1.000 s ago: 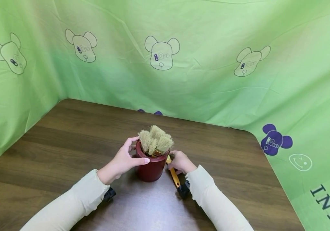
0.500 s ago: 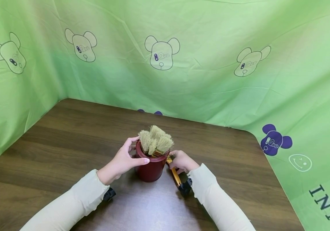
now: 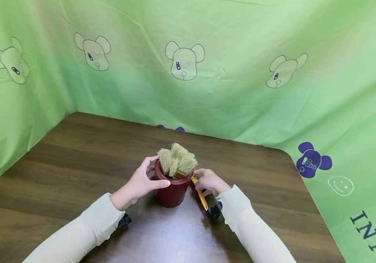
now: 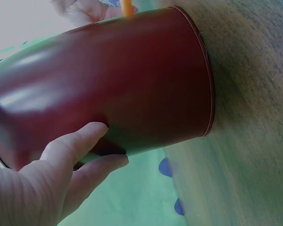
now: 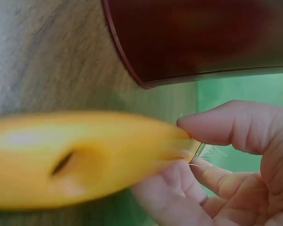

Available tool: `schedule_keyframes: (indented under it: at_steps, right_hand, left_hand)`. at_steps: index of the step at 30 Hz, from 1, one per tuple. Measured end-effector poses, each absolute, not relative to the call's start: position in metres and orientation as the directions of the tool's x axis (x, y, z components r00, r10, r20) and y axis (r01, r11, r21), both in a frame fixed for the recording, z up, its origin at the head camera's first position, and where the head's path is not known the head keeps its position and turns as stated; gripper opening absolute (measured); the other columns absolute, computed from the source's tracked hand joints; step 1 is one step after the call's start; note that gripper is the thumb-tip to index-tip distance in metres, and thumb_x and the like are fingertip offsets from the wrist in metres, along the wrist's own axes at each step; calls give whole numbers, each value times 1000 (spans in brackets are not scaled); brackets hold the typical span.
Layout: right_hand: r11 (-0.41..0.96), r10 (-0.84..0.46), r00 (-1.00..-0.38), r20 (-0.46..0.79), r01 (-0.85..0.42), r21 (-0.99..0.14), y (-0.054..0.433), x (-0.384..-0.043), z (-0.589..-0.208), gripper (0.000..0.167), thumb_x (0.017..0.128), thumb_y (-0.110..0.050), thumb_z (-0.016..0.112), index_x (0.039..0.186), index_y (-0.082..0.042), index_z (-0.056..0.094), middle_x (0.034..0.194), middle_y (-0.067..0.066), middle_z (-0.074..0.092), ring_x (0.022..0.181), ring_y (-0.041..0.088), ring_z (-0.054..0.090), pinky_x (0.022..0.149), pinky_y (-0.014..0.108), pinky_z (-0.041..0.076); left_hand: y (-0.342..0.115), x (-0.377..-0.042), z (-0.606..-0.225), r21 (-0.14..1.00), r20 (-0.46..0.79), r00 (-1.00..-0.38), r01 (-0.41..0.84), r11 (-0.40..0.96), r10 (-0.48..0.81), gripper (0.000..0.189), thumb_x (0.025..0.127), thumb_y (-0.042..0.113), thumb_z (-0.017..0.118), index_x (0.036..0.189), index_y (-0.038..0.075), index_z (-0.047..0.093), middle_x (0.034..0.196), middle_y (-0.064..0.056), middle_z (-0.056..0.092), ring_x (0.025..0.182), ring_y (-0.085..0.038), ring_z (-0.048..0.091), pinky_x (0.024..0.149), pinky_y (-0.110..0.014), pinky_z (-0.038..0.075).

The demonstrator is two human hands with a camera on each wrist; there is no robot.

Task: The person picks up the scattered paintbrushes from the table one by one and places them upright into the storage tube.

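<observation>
A dark red bucket (image 3: 170,193) stands upright on the wooden table, filled with several paintbrushes (image 3: 177,159), pale bristles up. My left hand (image 3: 144,180) holds the bucket at its left side, thumb across the front near the rim. In the left wrist view its fingers (image 4: 85,141) lie against the smooth red wall. Just right of the bucket, my right hand (image 3: 209,182) pinches another paintbrush (image 3: 202,199) near its metal band, the orange handle slanting down toward me. The right wrist view shows the thumb and fingers on that handle's narrow end; its bristles are mostly hidden.
The brown wooden table (image 3: 109,146) spreads around the bucket. A green cloth (image 3: 234,106) with printed bear heads hangs behind and along both sides. A black wrist camera (image 3: 213,212) sits under the right cuff, close to the brush handle's end.
My right hand has shifted slightly to the right with the paintbrush, a little away from the bucket. The left hand and bucket have stayed in place.
</observation>
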State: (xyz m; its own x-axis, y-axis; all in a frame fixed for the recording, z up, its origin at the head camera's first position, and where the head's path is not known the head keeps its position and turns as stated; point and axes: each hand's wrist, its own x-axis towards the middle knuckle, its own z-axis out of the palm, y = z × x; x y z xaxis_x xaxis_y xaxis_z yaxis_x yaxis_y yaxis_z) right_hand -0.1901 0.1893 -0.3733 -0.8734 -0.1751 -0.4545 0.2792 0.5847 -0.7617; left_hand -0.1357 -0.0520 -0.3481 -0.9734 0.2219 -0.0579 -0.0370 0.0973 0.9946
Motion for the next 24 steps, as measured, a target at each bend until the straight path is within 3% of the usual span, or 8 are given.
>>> schedule_keyframes:
  at_steps: [3, 12, 24]
  right_hand:
    - [558, -187, -872, -453, 285, -779, 194, -188, -369, 62, 75, 15, 58, 135, 6, 43, 77, 10, 58, 65, 16, 54, 49, 29, 51]
    - [471, -212, -891, -401, 266, -841, 202, -177, -346, 67, 73, 15, 54, 137, 8, 37, 87, 12, 54, 61, 13, 51, 46, 23, 46]
    - [280, -268, -906, -327, 251, -926, 217, -170, -313, 71, 79, 15, 54, 143, 6, 25, 84, 5, 55, 72, 15, 57, 65, 37, 55]
  left_hand:
    - [-51, -137, -349, 994, -65, -971, -44, 97, 229, 79, 77, 6, 78, 143, 7, 35, 137, -21, 45, 127, -37, 43, 94, -48, 46]
    - [-50, -138, -351, 994, -80, -969, -60, 91, 233, 81, 77, 7, 78, 144, 8, 34, 140, -19, 43, 129, -36, 41, 92, -47, 48]
    - [-52, -138, -352, 995, -69, -976, -54, 79, 206, 80, 77, 6, 78, 144, 8, 35, 140, -19, 44, 128, -37, 42, 91, -48, 48]
